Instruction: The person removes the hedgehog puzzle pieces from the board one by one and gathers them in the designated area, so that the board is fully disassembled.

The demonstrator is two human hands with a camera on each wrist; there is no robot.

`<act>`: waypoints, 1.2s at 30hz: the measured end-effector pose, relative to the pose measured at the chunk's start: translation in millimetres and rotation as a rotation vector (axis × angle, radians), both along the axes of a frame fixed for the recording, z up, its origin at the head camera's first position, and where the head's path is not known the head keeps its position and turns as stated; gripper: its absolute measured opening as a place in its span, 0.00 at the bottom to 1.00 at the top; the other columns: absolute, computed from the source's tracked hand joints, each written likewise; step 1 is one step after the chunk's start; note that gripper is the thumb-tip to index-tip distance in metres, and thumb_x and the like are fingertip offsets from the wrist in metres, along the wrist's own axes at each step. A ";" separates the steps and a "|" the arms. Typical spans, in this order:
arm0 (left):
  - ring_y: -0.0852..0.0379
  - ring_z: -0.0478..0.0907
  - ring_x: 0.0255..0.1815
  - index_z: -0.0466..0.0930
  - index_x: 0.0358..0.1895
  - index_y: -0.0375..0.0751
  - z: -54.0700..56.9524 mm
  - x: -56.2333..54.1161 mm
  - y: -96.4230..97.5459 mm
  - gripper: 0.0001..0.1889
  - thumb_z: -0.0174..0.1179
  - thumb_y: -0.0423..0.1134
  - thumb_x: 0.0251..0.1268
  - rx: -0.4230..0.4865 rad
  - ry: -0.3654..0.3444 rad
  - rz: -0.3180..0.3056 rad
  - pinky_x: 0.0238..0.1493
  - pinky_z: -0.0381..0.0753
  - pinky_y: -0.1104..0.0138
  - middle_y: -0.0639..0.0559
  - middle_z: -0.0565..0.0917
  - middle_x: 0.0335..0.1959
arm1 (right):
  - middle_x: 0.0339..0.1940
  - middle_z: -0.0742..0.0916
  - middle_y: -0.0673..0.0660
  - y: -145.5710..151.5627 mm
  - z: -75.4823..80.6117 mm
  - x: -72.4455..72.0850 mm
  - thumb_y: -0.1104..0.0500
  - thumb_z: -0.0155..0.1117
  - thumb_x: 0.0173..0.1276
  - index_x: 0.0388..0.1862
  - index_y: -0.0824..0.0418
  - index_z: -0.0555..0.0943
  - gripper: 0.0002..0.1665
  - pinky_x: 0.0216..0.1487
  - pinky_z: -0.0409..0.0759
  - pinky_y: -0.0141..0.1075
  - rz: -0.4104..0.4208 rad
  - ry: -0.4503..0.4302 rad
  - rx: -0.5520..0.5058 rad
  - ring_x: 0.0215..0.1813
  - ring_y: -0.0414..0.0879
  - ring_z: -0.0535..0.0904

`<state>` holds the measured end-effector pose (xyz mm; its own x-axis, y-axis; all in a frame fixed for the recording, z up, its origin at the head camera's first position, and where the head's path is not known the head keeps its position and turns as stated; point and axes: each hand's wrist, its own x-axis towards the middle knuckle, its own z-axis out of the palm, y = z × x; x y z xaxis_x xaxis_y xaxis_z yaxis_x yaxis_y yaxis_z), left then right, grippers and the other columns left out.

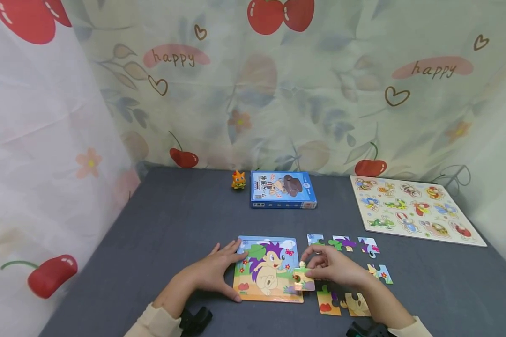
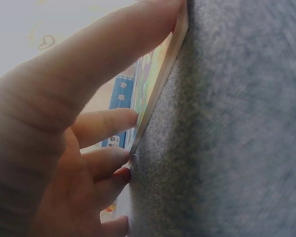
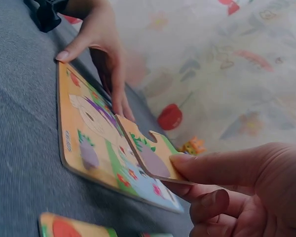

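A square puzzle board [image 1: 270, 269] with a purple-haired hedgehog picture lies flat on the table. My left hand [image 1: 215, 269] rests at its left side, fingers spread and nearly straight, with the thumb [image 2: 138, 34] at the near corner. My right hand [image 1: 335, 267] pinches a jigsaw piece [image 1: 304, 279] between thumb and fingers, over the board's lower right edge. In the right wrist view that piece [image 3: 155, 155] shows a greyish-purple shape with green leaves and is tilted above the board [image 3: 96, 140]. Some of the right fingers are curled beneath it.
Loose jigsaw pieces [image 1: 329, 300] lie right of the board, some partly hidden by the right hand and forearm. Behind stand a blue box [image 1: 283, 189] and a small orange figurine [image 1: 238, 180]. A white insect-picture board [image 1: 417, 210] lies at the far right. Printed curtains [image 1: 244, 93] enclose the table.
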<state>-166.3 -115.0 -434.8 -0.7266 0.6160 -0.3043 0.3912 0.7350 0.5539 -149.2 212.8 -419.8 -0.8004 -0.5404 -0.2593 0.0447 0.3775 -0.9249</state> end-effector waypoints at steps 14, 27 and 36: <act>0.48 0.39 0.77 0.58 0.71 0.51 0.7 -0.9 -1.1 0.52 0.69 0.65 0.39 0.016 -0.007 0.007 0.72 0.33 0.42 0.48 0.45 0.77 | 0.29 0.80 0.51 50.2 2.3 19.5 0.57 0.61 0.66 0.54 0.72 0.68 0.25 0.23 0.68 0.35 -0.129 0.020 0.010 0.22 0.37 0.66; 0.49 0.38 0.77 0.58 0.71 0.53 -2.4 -1.0 -0.7 0.52 0.68 0.66 0.38 0.012 -0.005 -0.007 0.72 0.33 0.43 0.50 0.45 0.77 | 0.30 0.80 0.48 101.0 -2.9 39.0 0.58 0.56 0.69 0.57 0.71 0.68 0.23 0.25 0.71 0.35 -0.213 0.007 0.021 0.25 0.38 0.71; 0.48 0.39 0.77 0.58 0.71 0.52 -0.4 -0.2 -1.7 0.52 0.68 0.65 0.39 0.020 -0.001 -0.001 0.72 0.34 0.42 0.48 0.45 0.77 | 0.27 0.78 0.44 126.8 -7.5 50.7 0.56 0.57 0.68 0.50 0.43 0.78 0.13 0.24 0.72 0.34 -0.308 -0.011 0.091 0.23 0.35 0.69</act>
<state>-166.5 -116.7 -435.2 -0.7257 0.6226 -0.2926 0.3915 0.7235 0.5685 -98.5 339.6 -427.3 -0.9197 -0.2474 -0.3049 0.1793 0.4261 -0.8867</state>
